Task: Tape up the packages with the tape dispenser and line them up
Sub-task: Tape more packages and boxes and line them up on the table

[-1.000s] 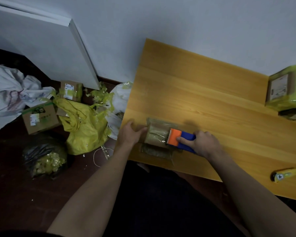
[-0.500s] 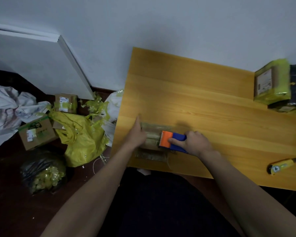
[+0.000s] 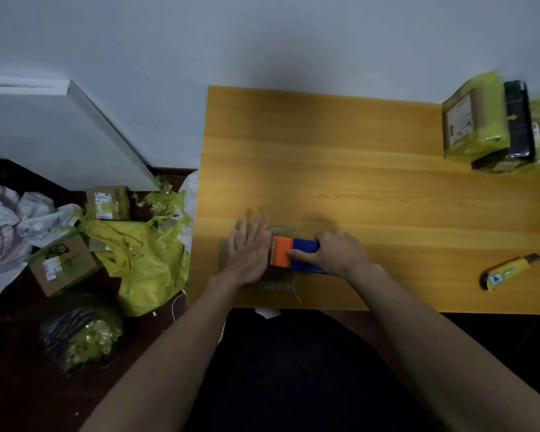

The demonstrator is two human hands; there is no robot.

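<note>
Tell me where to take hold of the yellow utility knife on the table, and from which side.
Judging by its pose, grip the yellow utility knife across the middle of its long body, coming down from above. It lies flat on the table, angled, with bare wood along both long sides. Its dark far-right tip looks like the blade end, though that is unclear, so stay off it. The rounded near-left end is thicker.

One head-worn wide-angle view looks steeply down from close above the wooden table (image 3: 371, 182), facing the white wall (image 3: 262, 35) at twelve o'clock; floor clutter fills nine o'clock.
</note>
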